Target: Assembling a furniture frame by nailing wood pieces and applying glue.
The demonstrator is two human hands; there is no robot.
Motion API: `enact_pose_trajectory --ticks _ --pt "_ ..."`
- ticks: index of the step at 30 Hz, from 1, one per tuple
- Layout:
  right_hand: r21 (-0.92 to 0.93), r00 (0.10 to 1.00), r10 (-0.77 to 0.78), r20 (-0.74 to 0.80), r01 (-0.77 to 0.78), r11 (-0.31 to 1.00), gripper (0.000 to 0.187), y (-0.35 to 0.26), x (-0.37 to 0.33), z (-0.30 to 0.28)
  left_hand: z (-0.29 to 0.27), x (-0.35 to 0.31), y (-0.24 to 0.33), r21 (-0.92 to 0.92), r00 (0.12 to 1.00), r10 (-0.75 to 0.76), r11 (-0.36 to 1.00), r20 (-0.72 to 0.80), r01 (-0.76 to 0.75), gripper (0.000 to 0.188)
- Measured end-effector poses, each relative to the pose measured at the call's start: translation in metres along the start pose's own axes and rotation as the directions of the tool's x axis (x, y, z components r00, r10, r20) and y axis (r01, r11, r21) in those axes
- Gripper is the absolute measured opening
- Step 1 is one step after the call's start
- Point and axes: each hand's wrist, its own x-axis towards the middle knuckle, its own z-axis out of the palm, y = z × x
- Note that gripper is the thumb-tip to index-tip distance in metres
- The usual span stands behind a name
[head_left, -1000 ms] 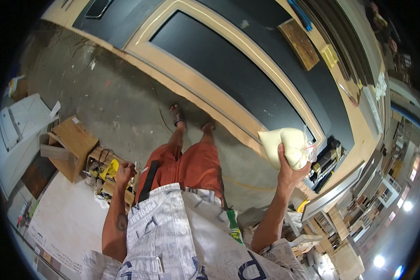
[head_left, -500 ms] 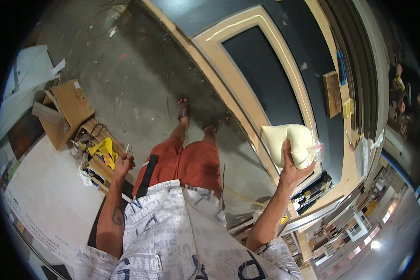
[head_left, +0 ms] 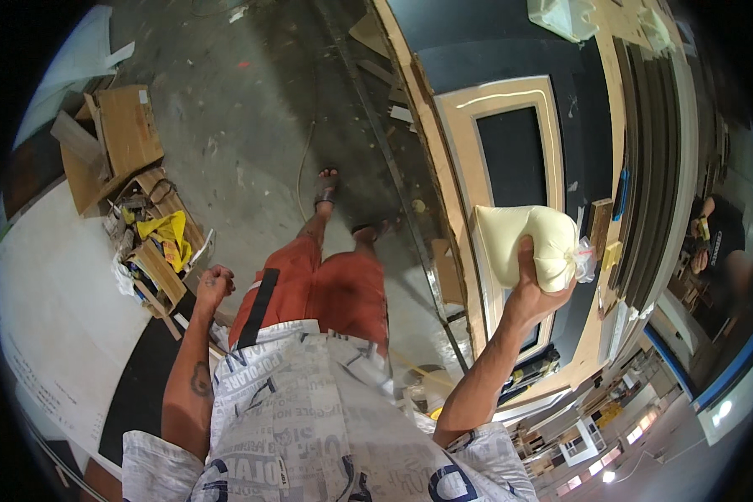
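The right hand [head_left: 534, 289] grips a cream-coloured filled plastic bag [head_left: 523, 245] at about three o'clock, above the dark door panel [head_left: 510, 159]. Its long axis runs nine to three, knotted end toward three. The left hand [head_left: 212, 284] hangs clenched, empty, at nine o'clock.

The grey concrete floor [head_left: 251, 125] carries open cardboard boxes [head_left: 117, 142], a yellow cloth [head_left: 169, 230] and a thin cable [head_left: 305, 159].

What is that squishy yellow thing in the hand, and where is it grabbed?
The right hand holds a cream-yellow filled plastic bag, gripped low near its knotted end. The left hand is a closed fist, apparently holding nothing.
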Motion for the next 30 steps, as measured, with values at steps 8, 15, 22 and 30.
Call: enact_pose_trajectory --ticks 8,15,22,30 --pt "0.061 0.996 -0.082 0.043 0.08 0.995 0.039 -0.016 0.03 0.028 0.002 0.0 -0.011 -0.037 0.999 -0.035 0.999 -0.008 0.034 0.021" --pt "0.107 0.99 -0.098 0.102 0.087 0.99 0.041 -0.026 0.051 0.054 0.006 -0.003 -0.027 -0.061 1.0 0.015 0.998 0.004 -0.015 0.022" --pt "0.149 0.982 -0.133 0.134 0.112 0.982 0.04 -0.032 0.067 0.078 0.013 -0.005 -0.038 -0.16 0.999 -0.024 0.987 -0.03 0.019 0.02" --pt "0.1 0.976 -0.154 0.156 0.14 0.985 0.042 -0.036 0.074 0.088 0.016 -0.008 -0.036 -0.171 1.0 -0.02 0.985 -0.022 0.016 0.019"
